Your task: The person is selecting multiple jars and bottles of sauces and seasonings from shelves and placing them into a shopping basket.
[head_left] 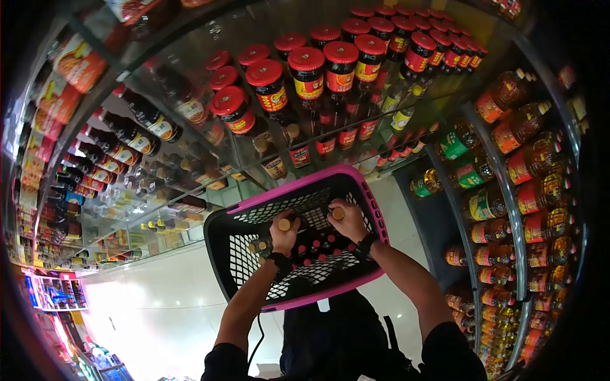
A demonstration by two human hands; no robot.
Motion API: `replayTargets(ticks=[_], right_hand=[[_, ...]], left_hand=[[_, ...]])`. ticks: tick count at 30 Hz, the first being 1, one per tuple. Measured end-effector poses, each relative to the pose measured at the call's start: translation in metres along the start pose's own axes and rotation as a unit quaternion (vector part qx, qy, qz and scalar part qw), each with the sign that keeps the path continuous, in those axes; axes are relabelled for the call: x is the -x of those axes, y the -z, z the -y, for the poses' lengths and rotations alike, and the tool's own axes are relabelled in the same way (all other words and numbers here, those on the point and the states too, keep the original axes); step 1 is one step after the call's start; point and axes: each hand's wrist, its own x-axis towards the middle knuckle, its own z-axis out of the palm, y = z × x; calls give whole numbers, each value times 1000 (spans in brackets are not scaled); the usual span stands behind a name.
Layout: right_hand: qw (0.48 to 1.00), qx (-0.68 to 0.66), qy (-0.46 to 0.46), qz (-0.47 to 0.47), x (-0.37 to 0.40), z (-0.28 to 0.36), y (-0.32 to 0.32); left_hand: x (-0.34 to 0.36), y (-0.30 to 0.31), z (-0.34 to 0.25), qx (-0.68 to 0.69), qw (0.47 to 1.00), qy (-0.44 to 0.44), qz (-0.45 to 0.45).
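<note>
A black shopping basket (219,254) with a pink rim stands in front of me. Inside it, my left hand (283,239) is closed around a bottle with a gold cap (284,225). My right hand (351,226) grips another gold-capped bottle (338,213) near the basket's far right part. Both bottles are seen from above, so their bodies are mostly hidden. Several small red-capped bottles (318,244) stand between my wrists in the basket. Left of my left hand are a few more bottles with pale gold caps (262,245).
Glass shelves ahead hold several red-lidded jars (307,70), with gold-capped bottles (273,159) on a lower level. Dark sauce bottles (143,117) line the left shelves. Large oil bottles (540,197) fill the right rack behind metal rails (508,171). Pale floor tiles (171,292) lie below.
</note>
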Motion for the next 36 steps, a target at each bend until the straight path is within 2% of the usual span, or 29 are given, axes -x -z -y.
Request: replayTargets(ticks=[1,2,4,7,11,13,16,24,28,31,33,36], right_hand=[[1000,-1,-5,-1,-3,-8,-7],[1000,-20,11,-15,-6,-14,-15],[999,-40,21,-30,-12,-28,-30],[999,-45,30,0,-16,-50,-51],[994,-99,-27,35,-14,-90,-82],[992,-107,-55,45,-13,-106,-95],[988,-135,-37,69,-8,-126,-114],[986,-124,-12,111,-2,-163,-147],[986,-121,-31,112,5,-177,-164],[986,-79,-31,143,15,-195,-184],[977,-73,-78,186,16,-196,-187],[966,-80,-98,224,15,-204,-194]], left_hand=[[-7,-2,10,-56,997,-44,14],[-12,-4,14,-58,997,-41,17],[-20,-9,23,-67,993,-89,45],[-35,-15,44,-76,986,-126,79],[-47,-23,82,-111,981,-112,111],[-52,-25,101,-122,983,-11,137],[-60,-28,127,-143,975,-48,164],[-68,-38,136,-213,957,-21,197],[-69,-42,133,-303,920,-47,242],[-68,-46,142,-324,907,-39,264],[-66,-46,150,-348,897,-40,271],[-67,-47,156,-379,879,-29,287]])
